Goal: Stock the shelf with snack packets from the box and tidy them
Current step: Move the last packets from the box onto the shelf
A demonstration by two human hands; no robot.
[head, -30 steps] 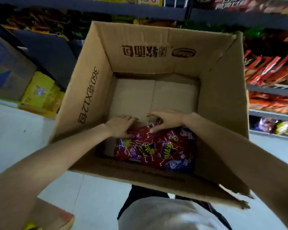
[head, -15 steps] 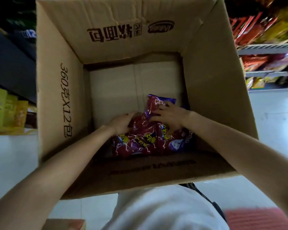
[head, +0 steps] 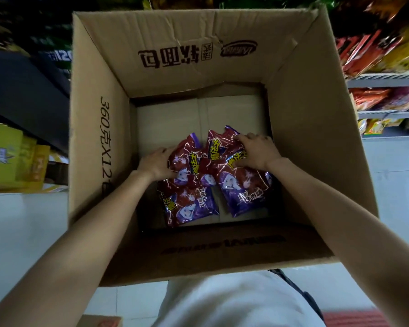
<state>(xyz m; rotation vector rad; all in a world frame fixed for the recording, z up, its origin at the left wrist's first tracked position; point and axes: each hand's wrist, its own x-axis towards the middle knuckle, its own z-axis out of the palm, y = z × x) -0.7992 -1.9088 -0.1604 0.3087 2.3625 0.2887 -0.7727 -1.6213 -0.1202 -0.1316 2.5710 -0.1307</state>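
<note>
A large open cardboard box [head: 305, 128] fills the head view, with both my arms reaching down into it. Several red and purple snack packets [head: 189, 201] lie on its pale bottom. My left hand [head: 155, 162] grips the left side of one packet near the top of the pile. My right hand [head: 257, 151] grips the upper edge of another packet [head: 241, 185] on the right. Both held packets are raised off the box floor, overlapping each other in the middle.
Shelves [head: 383, 76] with red, orange and yellow snack packets stand at the right. Yellow cartons [head: 12, 156] sit on the floor at the left, below a dark shelf. White tiled floor surrounds the box. A small carton corner [head: 99, 321] shows at the bottom edge.
Both hands have closed on packets and lifted them apart from the pile. The packets have spread out. The view has tilted further down into the box.
</note>
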